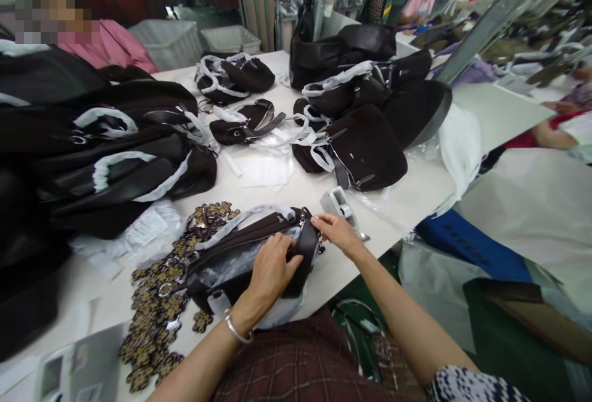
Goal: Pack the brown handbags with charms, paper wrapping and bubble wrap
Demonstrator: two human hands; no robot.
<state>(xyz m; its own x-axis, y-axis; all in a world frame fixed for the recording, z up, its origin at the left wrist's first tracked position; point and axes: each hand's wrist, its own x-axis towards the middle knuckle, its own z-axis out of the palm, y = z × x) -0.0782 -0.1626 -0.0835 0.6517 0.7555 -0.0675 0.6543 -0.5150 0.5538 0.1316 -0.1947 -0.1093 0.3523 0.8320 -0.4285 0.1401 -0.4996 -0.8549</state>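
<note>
Black bag point(234, 286) lay near-centre on the table point(388, 220), handle point(235, 222) already wrapped, plastic point(226, 266) inside, top not yet closed; looked partway done. Left hand point(274, 263) lay over it, fingers loosely curved, thumb apart; right hand point(340, 232) pinched its right end. Charms point(160, 297) piled just left.

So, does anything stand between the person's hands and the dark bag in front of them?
Nothing visible does: the left hand lies on the bag, and the right hand is at its right end. The flower-shaped tags lie beside it, not between.
</note>
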